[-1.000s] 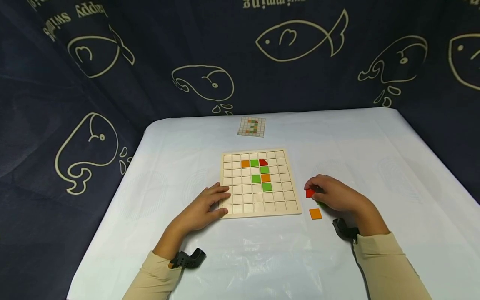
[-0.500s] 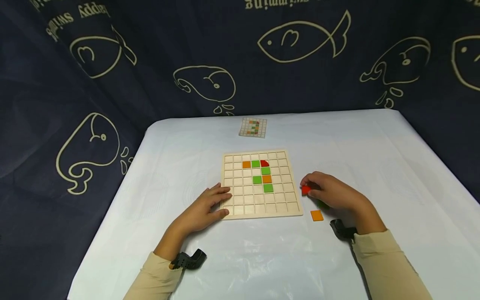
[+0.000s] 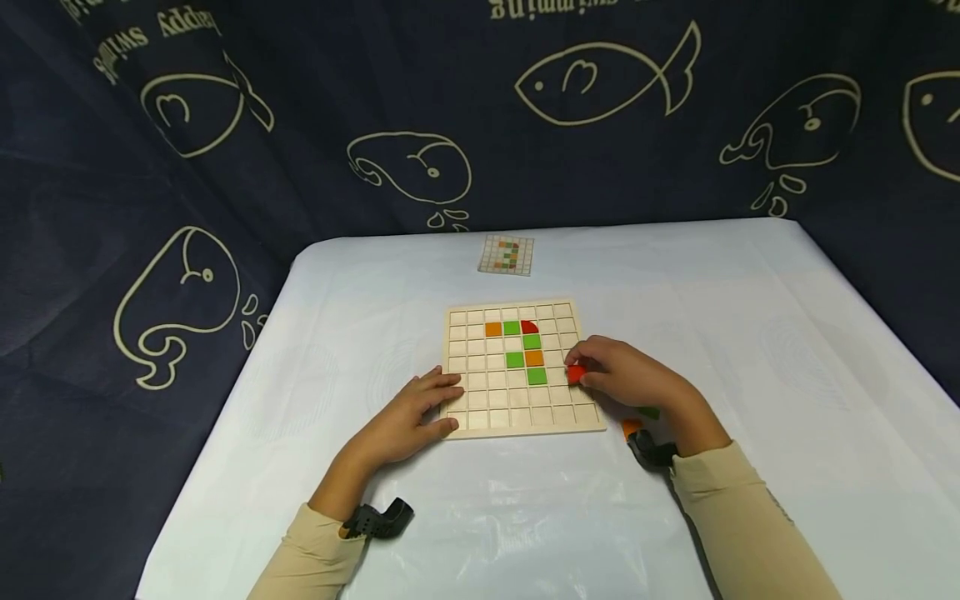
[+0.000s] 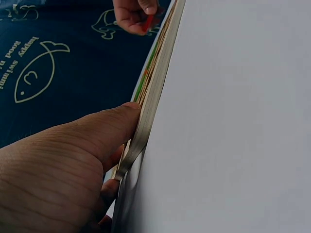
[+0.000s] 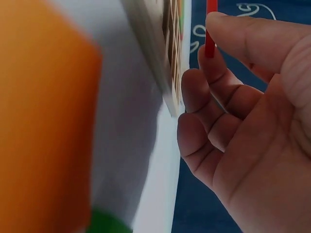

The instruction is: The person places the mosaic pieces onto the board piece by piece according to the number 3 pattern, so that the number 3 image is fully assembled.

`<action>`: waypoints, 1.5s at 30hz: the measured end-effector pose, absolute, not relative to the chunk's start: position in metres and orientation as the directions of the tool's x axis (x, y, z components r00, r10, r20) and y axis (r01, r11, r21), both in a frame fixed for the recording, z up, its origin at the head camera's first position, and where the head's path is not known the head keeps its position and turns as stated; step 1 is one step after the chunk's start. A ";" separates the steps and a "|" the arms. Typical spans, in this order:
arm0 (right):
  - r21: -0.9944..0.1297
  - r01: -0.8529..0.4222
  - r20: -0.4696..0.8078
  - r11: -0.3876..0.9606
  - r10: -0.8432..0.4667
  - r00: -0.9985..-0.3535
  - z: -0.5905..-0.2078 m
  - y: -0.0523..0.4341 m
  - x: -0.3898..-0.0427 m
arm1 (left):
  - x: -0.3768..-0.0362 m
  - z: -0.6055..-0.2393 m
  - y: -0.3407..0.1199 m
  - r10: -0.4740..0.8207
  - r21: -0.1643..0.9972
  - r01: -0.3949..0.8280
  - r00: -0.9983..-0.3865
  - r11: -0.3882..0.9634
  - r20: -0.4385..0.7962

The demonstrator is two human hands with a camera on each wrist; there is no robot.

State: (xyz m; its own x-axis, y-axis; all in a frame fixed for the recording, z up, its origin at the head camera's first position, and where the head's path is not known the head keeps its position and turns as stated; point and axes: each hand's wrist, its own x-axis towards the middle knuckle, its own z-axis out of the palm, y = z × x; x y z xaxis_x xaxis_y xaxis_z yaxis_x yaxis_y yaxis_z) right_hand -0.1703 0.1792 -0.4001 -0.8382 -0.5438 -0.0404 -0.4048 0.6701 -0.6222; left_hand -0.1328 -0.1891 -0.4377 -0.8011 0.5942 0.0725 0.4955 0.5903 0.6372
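A square wooden grid board point(image 3: 480, 400) lies on the white table. In its cells sit several green tiles, two orange tiles point(image 3: 533, 358) and one red tile with a rounded corner point(image 3: 529, 327). My left hand point(image 3: 408, 419) rests on the board's left edge, its fingers extended. Between thumb and fingertip, my right hand point(image 3: 637, 375) pinches a red tile point(image 3: 575, 374) over the board's right columns. The right wrist view shows this red tile point(image 5: 210, 34) edge-on, raised off the board; its full outline is hidden by fingers.
Beyond the board lies a small pattern card point(image 3: 506, 255) with a coloured grid. Under the right wrist, a loose orange tile point(image 3: 630, 427) and a green tile point(image 3: 649, 412) are partly covered. A dark cloth point(image 3: 300, 100) with fish drawings hangs behind the table.
My right hand has carried the red tile leftward, from beside the board to over its right columns. The loose orange tile is now partly covered by the wrist device. My left hand stays put.
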 end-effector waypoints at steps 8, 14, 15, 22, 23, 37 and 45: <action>-0.652 -0.412 -0.032 0.637 -0.566 -0.824 -0.401 0.164 -0.170 | -0.133 -0.437 -0.188 0.594 0.634 0.492 -0.802 0.597 0.063; -0.663 -0.428 -0.031 0.614 -0.594 -0.804 -0.403 0.152 -0.169 | -0.133 -0.437 -0.188 0.591 0.634 0.491 -0.804 0.598 0.065; -0.662 -0.430 -0.033 0.614 -0.598 -0.801 -0.403 0.151 -0.169 | -0.133 -0.437 -0.188 0.591 0.635 0.491 -0.804 0.597 0.065; -0.651 -0.474 -0.021 0.592 -0.639 -0.769 -0.405 0.142 -0.168 | -0.133 -0.438 -0.189 0.593 0.634 0.495 -0.802 0.594 0.071; -0.648 -0.483 -0.016 0.589 -0.644 -0.765 -0.405 0.141 -0.168 | -0.133 -0.438 -0.189 0.594 0.634 0.496 -0.801 0.593 0.072; -0.601 -0.535 0.004 0.594 -0.667 -0.745 -0.408 0.130 -0.167 | -0.133 -0.438 -0.189 0.593 0.629 0.500 -0.802 0.596 0.075; -0.581 -0.535 -0.012 0.613 -0.664 -0.748 -0.409 0.128 -0.165 | -0.132 -0.437 -0.189 0.592 0.636 0.491 -0.804 0.596 0.066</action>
